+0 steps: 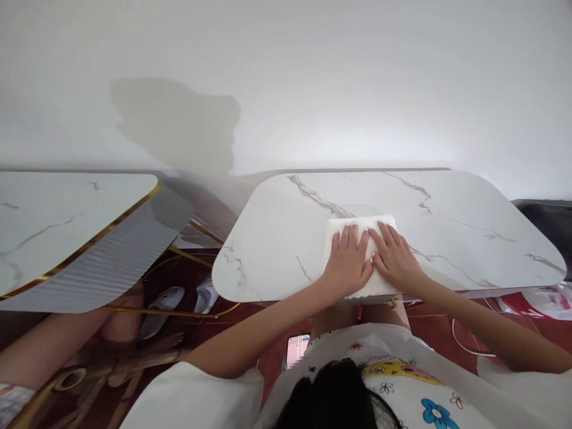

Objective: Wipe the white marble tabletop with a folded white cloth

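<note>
A white square sheet (364,285), perhaps a paper napkin or tissue, lies flat on the white marble-patterned table (268,250), near its front edge. My left hand (348,256) rests palm down on the left part of the sheet, its fingers stretched forward. Beside it, my right hand (395,253) presses flat on the right part with the fingers spread. The two hands almost touch at the thumbs and index fingers. Neither hand grips anything.
A second marble-patterned table (53,232) with gold trim stands to the left, with a person's legs (75,333) below it. Pale slippers (161,310) and a phone (297,350) are lower down. A dark object (547,223) sits at the right, and a white wall (313,77) rises behind.
</note>
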Demonstrator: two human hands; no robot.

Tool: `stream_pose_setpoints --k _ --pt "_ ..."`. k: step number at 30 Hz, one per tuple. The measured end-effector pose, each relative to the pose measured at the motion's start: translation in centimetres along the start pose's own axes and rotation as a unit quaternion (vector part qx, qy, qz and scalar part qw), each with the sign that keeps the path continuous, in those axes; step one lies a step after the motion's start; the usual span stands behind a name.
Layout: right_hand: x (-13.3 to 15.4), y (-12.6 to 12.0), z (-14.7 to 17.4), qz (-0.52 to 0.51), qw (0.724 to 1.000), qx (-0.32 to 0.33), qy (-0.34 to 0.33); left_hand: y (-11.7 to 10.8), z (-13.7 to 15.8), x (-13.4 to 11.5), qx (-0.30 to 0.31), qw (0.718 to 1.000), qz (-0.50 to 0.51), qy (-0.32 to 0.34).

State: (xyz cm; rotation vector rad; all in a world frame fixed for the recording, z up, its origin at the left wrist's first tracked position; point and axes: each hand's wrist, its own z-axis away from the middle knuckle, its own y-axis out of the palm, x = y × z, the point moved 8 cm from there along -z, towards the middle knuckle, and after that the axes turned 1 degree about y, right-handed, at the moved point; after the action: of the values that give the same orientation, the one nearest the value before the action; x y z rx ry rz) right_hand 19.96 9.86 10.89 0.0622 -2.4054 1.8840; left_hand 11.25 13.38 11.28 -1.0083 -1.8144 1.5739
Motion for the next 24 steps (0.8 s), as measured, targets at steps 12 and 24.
stream_pose_setpoints --k 12,24 --pt "-2.9 0.2 -1.3 -0.019 0.999 0.025 0.039 0.5 -2.8 -0.7 0.019 1.0 -0.008 0.016" --pt "-7.2 1.6 -10.0 0.01 1.0 -0.011 0.025 1.6 -11.4 2.9 -0.045 0.998 -0.01 -0.033"
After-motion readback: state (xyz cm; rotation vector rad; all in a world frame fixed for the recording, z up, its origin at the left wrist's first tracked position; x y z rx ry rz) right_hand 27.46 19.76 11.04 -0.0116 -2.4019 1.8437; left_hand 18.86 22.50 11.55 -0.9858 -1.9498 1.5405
